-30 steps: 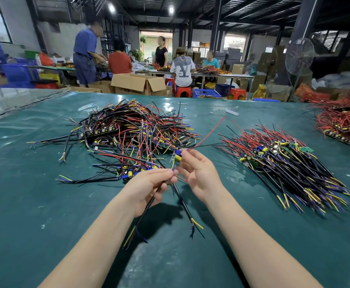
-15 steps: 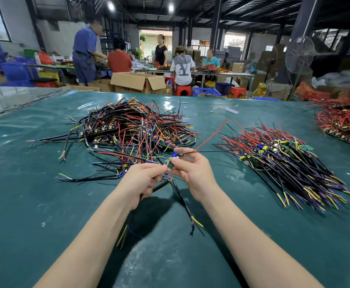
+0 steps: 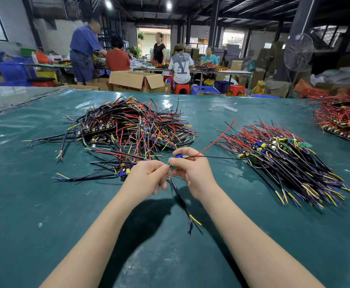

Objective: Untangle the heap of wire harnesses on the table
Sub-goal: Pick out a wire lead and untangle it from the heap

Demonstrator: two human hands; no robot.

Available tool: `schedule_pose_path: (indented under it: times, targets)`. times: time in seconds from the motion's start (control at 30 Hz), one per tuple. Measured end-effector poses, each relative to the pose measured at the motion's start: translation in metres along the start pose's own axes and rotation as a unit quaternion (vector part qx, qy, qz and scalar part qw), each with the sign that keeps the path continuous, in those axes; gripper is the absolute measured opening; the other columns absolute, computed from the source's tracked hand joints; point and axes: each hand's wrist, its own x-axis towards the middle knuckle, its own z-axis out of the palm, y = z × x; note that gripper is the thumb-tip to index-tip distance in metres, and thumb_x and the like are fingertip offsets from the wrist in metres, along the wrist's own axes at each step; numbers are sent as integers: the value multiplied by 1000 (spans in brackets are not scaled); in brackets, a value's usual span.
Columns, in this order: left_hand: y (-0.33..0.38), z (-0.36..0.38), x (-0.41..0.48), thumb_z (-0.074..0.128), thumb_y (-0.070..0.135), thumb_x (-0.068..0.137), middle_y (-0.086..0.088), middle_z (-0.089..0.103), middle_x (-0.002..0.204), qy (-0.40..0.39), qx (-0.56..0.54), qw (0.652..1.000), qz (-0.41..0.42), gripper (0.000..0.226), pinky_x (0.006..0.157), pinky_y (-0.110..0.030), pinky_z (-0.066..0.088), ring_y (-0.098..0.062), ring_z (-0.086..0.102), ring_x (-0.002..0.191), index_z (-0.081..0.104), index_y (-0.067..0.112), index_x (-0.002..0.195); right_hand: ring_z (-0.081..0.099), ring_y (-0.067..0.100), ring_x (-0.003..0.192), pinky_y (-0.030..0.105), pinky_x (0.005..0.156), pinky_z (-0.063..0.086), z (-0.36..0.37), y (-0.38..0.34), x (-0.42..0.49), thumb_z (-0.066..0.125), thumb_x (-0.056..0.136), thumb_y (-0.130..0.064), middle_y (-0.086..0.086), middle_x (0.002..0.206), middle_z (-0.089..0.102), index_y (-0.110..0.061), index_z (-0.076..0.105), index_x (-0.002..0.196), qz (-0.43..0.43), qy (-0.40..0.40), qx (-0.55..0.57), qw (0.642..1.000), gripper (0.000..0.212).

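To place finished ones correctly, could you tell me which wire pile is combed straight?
The yellow-tipped pile beside the right hand; the left heap is tangled.

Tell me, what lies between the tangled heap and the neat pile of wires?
In the head view, the left hand and right hand pinch one harness there; the rest is bare green table.

Bare left forearm (image 3: 99,231) in from 7 o'clock, bare right forearm (image 3: 253,229) from 5 o'clock, both slender and smooth. Left hand (image 3: 147,177) and right hand (image 3: 195,173) bare, slim-fingered.
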Motion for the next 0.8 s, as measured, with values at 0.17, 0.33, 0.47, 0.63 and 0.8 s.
schedule_pose_path:
  times: [0.17,0.33,0.47,0.63,0.8]
  targets:
    - [3,3,-2,44,0,94,0,66,62,-40,-175,978,-107,26,44,-13,44,-1,56,47,63,8,80,51,9,36,19,46,49,-2,1,2,48,78,21,-5,42,52,-7,54,72,9,6,-16,1000,30]
    - [3,2,-2,46,-1,89,3,56,50,24,-96,988,-115,27,32,-8,22,0,32,29,65,4,70,54,10,40,20,51,50,-2,4,1,53,77,20,7,59,50,-8,56,72,1,-7,-42,999,29]
    - [1,-1,0,51,4,84,7,49,36,73,-34,992,-95,31,34,-10,24,-1,35,28,63,13,57,50,7,45,17,51,46,-1,4,0,57,78,16,3,59,51,-11,58,73,-7,-21,-75,997,28]
    - [-1,2,-1,51,23,92,8,49,46,33,-10,997,-71,34,45,-17,35,-6,42,42,58,17,60,53,7,53,15,51,40,-4,1,0,61,80,8,0,62,54,-18,62,75,1,-48,-125,991,26]
    - [-5,-6,3,50,13,90,0,25,59,89,-62,988,-106,22,46,-25,14,-14,18,53,46,9,68,52,8,72,19,64,44,-7,7,1,51,90,1,-1,79,53,-19,58,102,16,-86,-147,985,24]
